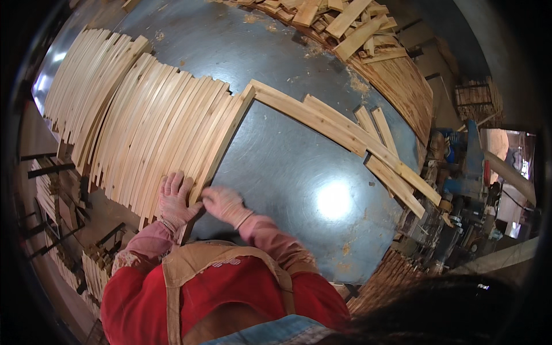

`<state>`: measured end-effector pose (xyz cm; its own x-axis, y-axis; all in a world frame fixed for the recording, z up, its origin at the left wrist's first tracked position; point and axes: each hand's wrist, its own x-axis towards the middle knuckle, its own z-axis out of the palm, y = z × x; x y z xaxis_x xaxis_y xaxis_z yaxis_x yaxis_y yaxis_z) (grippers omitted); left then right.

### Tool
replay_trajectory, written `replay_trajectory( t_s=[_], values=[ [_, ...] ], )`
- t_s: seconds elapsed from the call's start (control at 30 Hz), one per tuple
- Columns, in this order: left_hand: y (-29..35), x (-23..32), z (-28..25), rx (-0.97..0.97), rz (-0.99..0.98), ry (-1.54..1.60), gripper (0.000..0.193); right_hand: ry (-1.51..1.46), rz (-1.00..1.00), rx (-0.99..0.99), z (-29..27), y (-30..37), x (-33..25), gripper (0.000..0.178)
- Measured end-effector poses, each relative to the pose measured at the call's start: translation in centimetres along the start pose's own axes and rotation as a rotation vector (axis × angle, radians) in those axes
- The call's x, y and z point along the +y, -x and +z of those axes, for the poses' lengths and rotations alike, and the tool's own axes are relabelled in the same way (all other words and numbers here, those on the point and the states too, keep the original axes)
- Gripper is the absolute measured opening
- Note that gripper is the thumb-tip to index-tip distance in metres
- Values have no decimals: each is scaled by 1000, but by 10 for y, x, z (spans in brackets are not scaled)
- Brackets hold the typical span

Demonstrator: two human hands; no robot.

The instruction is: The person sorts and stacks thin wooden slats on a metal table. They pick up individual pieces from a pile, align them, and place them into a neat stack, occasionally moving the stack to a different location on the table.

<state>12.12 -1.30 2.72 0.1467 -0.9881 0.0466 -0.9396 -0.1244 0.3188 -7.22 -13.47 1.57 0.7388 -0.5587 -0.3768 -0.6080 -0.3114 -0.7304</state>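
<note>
Your left hand (174, 201) flat, fingers spread, on near end of slat row (167, 123). Your right hand (225, 204) pinches last slat (221, 141), on dark table (299, 172).

Brightness: moderate, warm indoor light; the pale wooden slats (155, 126) are evenly lit.
Glare: a round white hotspot on the dark metal table (333, 200), from a lamp overhead.
Daylight: an overexposed opening at the right edge.
Shadows: soft, short.
Distortion: strong fisheye; straight slats bow, black vignette rings the frame.
Focus: centre sharp; rim and dark hair at the bottom blurred.
</note>
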Motion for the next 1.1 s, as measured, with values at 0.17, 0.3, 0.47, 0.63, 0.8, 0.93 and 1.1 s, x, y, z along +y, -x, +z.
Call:
replay_trajectory(
  t_s=[0.17, 0.3, 0.47, 0.63, 0.8, 0.93, 1.1],
  values=[
    [4, 3, 8, -1, -10, -38, 90, 630, 214, 678, -189, -55, 138, 66],
    [-2, 7, 5, -8, -27, -38, 87, 862, 314, 491, -279, -29, 218, 70],
    [5, 2, 4, 25, 15, -2, 80, 382, 587, 151, -281, -12, 174, 58],
    [-9, 9, -6, -2, 67, 43, 76, -593, 394, 397, -160, 23, 173, 47],
    [-16, 11, 1, -45, 58, 50, 79, -92, 137, 121, -21, -10, 78, 44],
    [-16, 29, -8, -150, -32, -47, 87, 265, -40, 110, -130, -43, 50, 53],
    [-23, 30, -4, -115, 21, -88, 87, 853, 302, 586, -312, -63, 224, 84]
  ],
)
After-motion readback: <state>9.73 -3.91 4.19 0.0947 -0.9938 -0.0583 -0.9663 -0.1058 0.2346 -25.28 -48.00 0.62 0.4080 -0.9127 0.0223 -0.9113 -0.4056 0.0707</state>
